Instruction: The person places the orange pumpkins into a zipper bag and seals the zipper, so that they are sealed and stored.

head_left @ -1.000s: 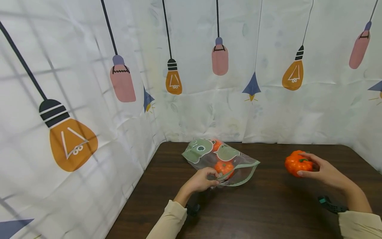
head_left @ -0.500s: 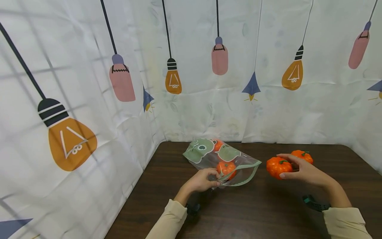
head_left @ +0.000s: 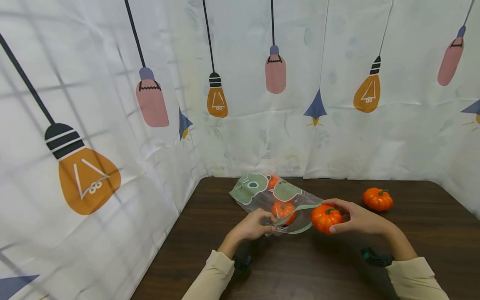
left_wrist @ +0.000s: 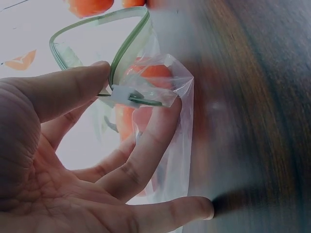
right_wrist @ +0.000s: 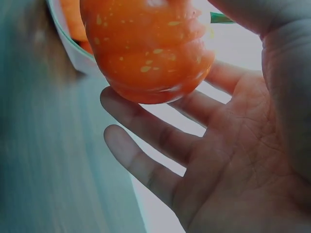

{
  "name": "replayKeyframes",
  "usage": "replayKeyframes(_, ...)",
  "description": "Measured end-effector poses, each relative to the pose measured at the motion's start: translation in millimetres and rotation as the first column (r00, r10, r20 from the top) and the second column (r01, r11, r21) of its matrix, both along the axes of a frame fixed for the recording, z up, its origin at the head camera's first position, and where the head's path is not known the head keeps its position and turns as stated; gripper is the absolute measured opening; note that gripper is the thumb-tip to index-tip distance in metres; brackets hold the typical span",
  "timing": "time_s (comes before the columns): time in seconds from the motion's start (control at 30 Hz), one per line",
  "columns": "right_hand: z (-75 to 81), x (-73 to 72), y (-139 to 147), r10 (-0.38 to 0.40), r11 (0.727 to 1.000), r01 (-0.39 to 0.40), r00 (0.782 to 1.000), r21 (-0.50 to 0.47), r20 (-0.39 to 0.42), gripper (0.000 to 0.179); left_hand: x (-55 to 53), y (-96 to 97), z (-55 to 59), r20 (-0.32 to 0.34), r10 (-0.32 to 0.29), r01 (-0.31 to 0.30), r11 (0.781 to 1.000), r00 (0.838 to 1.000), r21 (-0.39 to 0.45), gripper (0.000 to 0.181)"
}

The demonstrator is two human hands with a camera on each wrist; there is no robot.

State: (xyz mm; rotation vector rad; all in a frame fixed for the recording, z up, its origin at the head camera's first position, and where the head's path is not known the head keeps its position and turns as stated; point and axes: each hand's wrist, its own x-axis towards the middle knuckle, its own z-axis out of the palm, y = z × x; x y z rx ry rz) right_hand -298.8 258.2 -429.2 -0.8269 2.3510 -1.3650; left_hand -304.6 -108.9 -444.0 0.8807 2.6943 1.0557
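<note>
A clear zip bag (head_left: 258,203) with green animal prints lies on the table, its green-edged mouth facing right. Inside it show orange toy pumpkins, one (head_left: 283,211) near the mouth and another (head_left: 273,182) farther back. My left hand (head_left: 252,226) pinches the bag's near corner at the white slider (left_wrist: 125,95), between thumb and fingers. With my right hand (head_left: 358,217) I grip a small orange pumpkin (head_left: 325,218) with a green stem, right at the mouth's right edge, overlapping it in the head view. The right wrist view shows the pumpkin (right_wrist: 148,48) between thumb and fingers.
Another orange pumpkin (head_left: 377,199) sits on the dark wooden table (head_left: 300,266), behind and right of my right hand. A white curtain (head_left: 247,141) printed with lamps hangs along the table's back and left edges.
My right hand has carried the pumpkin leftward to the bag's mouth, bringing the other pumpkin behind it into sight. My left hand has kept its pinch on the bag, almost still.
</note>
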Motion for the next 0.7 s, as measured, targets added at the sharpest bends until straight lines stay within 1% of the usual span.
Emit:
replayKeyframes(0.17,-3.8,-0.9,-19,0.017,0.999,-0.014,0.999,0.051,-0.045,0.071,0.3,0.7,0.8,0.016,-0.008,0.008,1.0,1.0,0.028,0.003)
replayKeyframes(0.27,-6.8,-1.4,-26,0.004,0.998,0.0,0.998,0.061,-0.071,0.072,-0.2,0.6,0.0,0.033,-0.013,0.011,0.998,0.999,0.061,0.005)
replayKeyframes(0.4,-7.3,-0.5,-34,-0.02,0.997,0.027,0.995,0.07,-0.093,0.07,-0.1,-0.1,-0.7,0.028,0.0,-0.003,0.997,1.0,0.08,0.005)
replayKeyframes(0.53,-6.2,1.4,-40,-0.01,0.996,0.018,0.996,0.086,-0.092,0.067,-0.3,-0.7,-0.8,0.033,0.021,-0.023,0.997,0.999,0.068,0.003)
replayKeyframes(0.6,-6.9,2.0,-43,0.007,0.996,0.001,0.996,0.089,-0.089,0.066,-0.7,-0.8,-1.2,0.066,0.019,-0.024,0.997,0.998,0.08,0.004)
replayKeyframes(0.7,-8.6,2.8,-48,0.013,0.995,-0.005,0.997,0.102,-0.081,0.065,-1.0,-0.8,-1.4,0.134,0.01,-0.026,0.993,0.991,0.111,0.005)
